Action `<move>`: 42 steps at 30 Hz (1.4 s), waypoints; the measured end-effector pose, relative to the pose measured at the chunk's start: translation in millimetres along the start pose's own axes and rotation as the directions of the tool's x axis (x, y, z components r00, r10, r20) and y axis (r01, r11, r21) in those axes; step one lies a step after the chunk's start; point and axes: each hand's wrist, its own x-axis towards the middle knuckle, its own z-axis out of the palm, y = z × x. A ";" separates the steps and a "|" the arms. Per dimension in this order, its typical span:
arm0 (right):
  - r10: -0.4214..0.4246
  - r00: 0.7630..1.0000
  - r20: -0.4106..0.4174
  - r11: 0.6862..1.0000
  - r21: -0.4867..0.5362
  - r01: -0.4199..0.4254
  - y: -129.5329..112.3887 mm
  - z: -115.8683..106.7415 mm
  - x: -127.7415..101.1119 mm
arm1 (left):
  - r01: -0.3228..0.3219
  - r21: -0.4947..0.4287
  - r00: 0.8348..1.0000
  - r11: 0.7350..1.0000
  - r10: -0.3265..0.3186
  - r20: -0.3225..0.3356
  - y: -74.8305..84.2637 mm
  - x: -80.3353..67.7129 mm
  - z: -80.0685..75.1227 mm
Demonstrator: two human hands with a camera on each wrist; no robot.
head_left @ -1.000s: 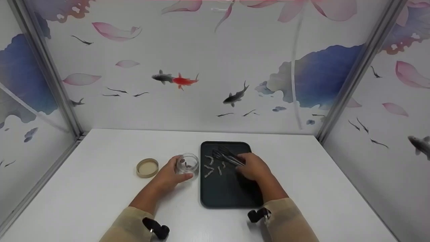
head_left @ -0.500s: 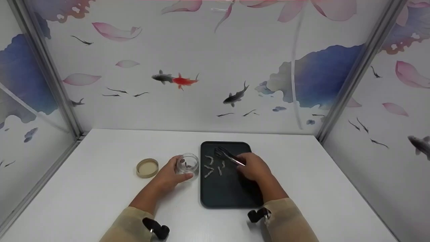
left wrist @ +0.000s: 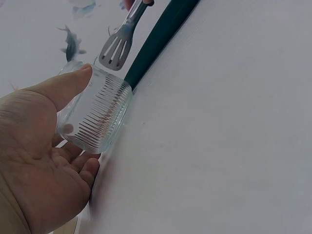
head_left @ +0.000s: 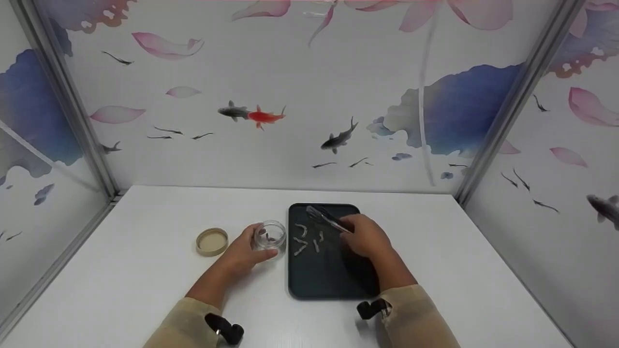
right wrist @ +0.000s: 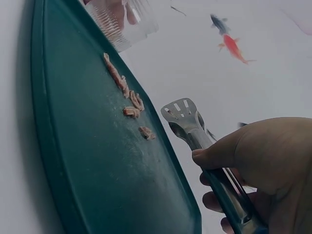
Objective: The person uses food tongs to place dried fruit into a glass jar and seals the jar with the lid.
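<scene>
— On the white tabletop, our left hand cups the small clear ribbed glass jar; what moved?

— Our right hand, gripping the slotted metal tongs, has lifted them slightly toward the dark green tray's far edge, jaws seemingly closed now. We've grabbed none of the pale meat strips yet; they lie beside the jar.

Round tan lid flat on white surface, well left of dark tray. Backdrop walls printed with fish, pink petals, blue leaves.
</scene>
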 end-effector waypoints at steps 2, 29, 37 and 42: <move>0.007 1.000 -0.002 1.000 0.002 -0.007 -1.9 -1.7 -0.5 | 0.003 0.000 1.000 1.000 -0.003 0.000 0.3 -0.2 0.3; -0.103 0.993 -0.055 0.994 0.021 0.104 -31.4 -13.3 -18.8 | 0.023 -0.029 1.000 0.999 -0.023 -0.003 -1.1 3.2 2.5; -0.138 0.989 -0.057 0.990 0.018 0.139 -45.4 -11.7 -25.7 | 0.015 -0.013 1.000 1.000 -0.015 -0.011 1.1 0.2 2.3; -0.180 0.982 -0.050 0.983 0.016 0.181 -54.9 -9.2 -32.8 | -0.015 0.009 1.000 1.000 0.015 -0.018 1.7 -2.0 1.3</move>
